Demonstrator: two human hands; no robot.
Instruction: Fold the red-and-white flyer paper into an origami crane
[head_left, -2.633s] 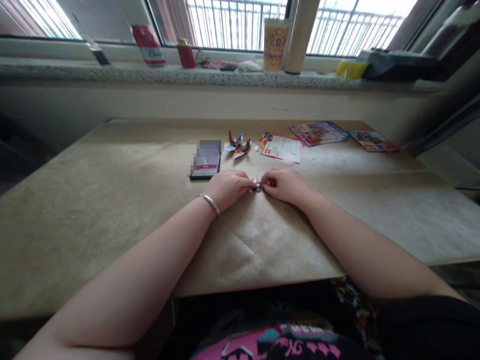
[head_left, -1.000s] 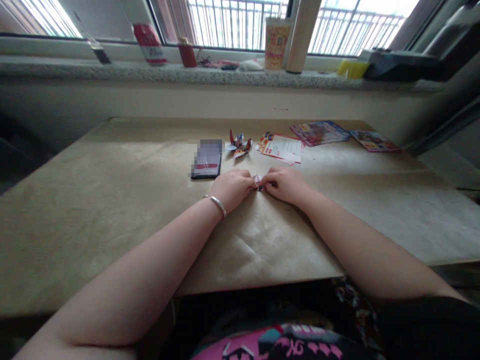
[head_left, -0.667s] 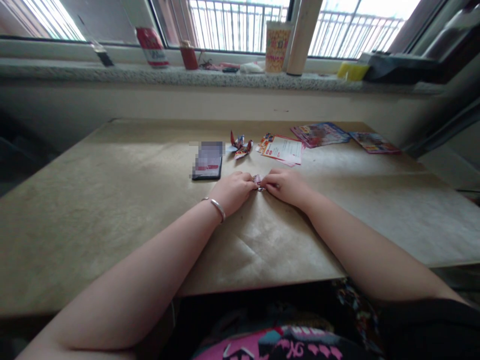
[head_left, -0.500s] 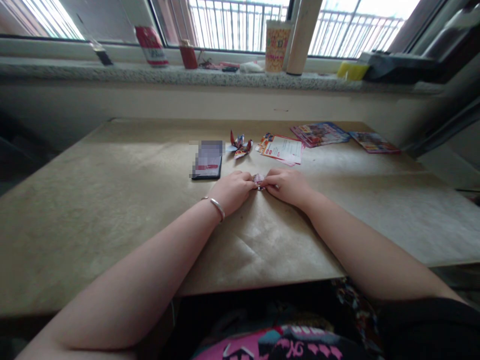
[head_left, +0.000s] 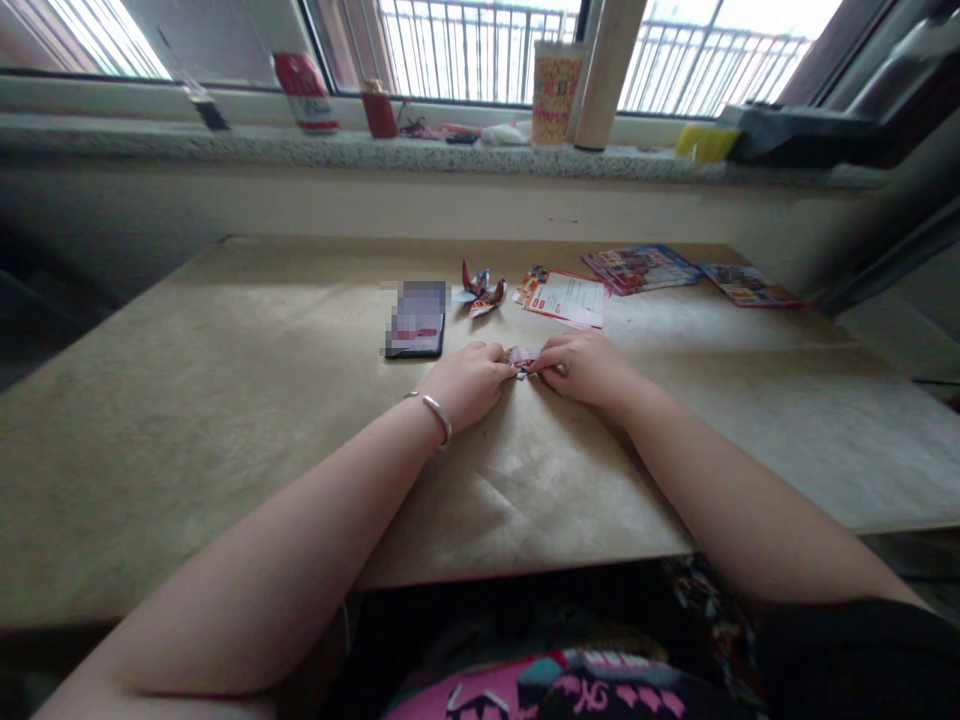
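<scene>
Between my two hands, low on the table, is a small piece of folded printed paper [head_left: 523,358], pinkish and white. My left hand [head_left: 471,380], with a silver bangle at the wrist, has its fingers closed on the paper's left side. From the right, my right hand [head_left: 583,366] pinches the other side with thumb and forefinger. Parts of the paper are covered by the fingertips. Just beyond the hands stands a folded paper figure [head_left: 481,292] with pointed, colourful flaps. A phone [head_left: 418,320] lies flat beyond my left hand, its screen blurred.
Printed sheets [head_left: 564,297] lie beyond my right hand on the table [head_left: 225,400]. Farther right are a stack of colourful leaflets [head_left: 641,268] and another leaflet [head_left: 750,285]. A red can [head_left: 305,92], a patterned cup [head_left: 555,95] and a yellow object [head_left: 706,142] stand on the windowsill.
My right hand has shifted slightly right and away from my left hand, so more of the folded paper shows between the fingers. My left hand stays almost where it was.
</scene>
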